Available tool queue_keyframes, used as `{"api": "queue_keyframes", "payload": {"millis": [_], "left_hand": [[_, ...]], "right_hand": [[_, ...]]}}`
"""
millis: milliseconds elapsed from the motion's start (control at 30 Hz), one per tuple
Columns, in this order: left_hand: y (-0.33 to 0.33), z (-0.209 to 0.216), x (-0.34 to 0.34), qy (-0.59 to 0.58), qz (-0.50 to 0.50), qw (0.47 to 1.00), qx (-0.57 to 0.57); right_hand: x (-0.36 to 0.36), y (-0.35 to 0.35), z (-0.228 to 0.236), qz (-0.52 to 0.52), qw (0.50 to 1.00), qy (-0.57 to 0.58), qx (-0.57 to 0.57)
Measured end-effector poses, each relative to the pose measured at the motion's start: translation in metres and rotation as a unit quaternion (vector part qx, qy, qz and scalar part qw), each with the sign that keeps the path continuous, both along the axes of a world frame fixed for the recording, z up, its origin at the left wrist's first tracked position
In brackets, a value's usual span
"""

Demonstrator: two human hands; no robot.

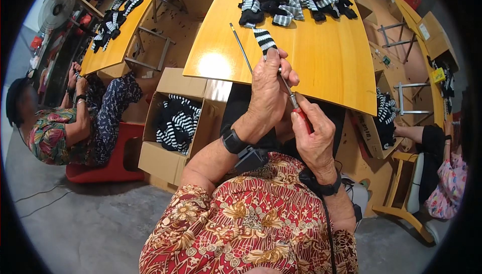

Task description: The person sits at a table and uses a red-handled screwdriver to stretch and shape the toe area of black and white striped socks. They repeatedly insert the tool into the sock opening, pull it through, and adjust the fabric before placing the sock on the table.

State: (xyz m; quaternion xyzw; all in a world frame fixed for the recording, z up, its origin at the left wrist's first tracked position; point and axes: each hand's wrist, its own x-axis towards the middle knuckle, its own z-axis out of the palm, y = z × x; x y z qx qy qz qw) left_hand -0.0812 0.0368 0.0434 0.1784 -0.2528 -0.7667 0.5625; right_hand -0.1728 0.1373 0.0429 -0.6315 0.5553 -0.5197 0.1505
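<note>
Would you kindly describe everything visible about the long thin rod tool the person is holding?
The rod tool is a slim, straight metal shaft, grey and shiny, with a red handle at its near end. It slants from the upper left, over the yellow wooden table, down to the right. The right hand pinches the red handle; the left hand grips the shaft midway, together with a black-and-white striped knitted piece that seems threaded on or beside it. The far tip lies bare above the tabletop; whether it touches cannot be told.
</note>
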Motion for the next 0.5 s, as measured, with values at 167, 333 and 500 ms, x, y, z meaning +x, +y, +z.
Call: {"api": "queue_keyframes", "payload": {"millis": [167, 333, 500], "left_hand": [[-0.007, 0.010, 0.034, -0.024, -0.077, 0.996, -0.030], [-0.039, 0.008, 0.052, 0.176, -0.116, 0.977, -0.020], [-0.052, 0.007, 0.059, 0.309, -0.120, 0.943, 0.039]], "right_hand": [[-0.012, 0.013, 0.008, 0.046, 0.998, 0.010, 0.029], [-0.008, 0.024, 0.015, 0.105, 0.990, -0.031, 0.090], [-0.012, 0.042, 0.020, 0.107, 0.988, -0.013, 0.111]]}}
